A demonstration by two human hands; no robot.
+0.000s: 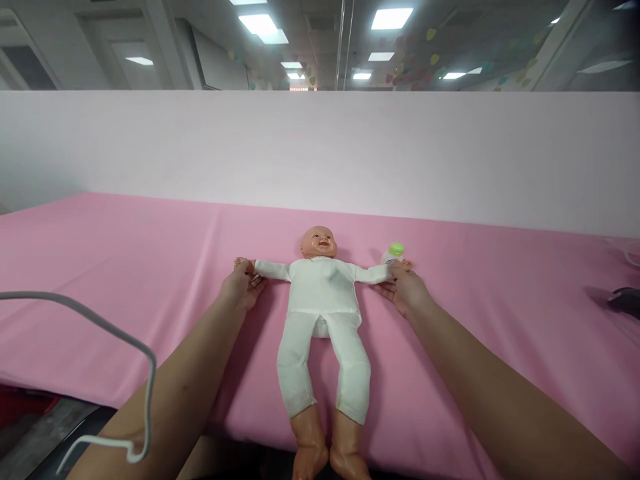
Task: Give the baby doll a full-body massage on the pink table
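A baby doll (325,287) in a white long-sleeved top and white trousers lies face up, its bare feet toward me at the table's front edge. Both its arms are stretched out sideways. My left hand (243,283) is closed on the doll's arm at the wrist, on the left of the picture. On the other side my right hand (405,287) grips the opposite wrist, thumb on top and fingers beneath. Just behind that wrist stands a small bottle (395,251) with a green cap, partly hidden by the doll's arm and my hand.
Pink cloth (165,267) covers the table. A white partition (320,147) rises along its back, with glass above. A grey cable (110,327) curves across the lower left over my forearm. At the right edge lies a dark object (625,300), only partly in view.
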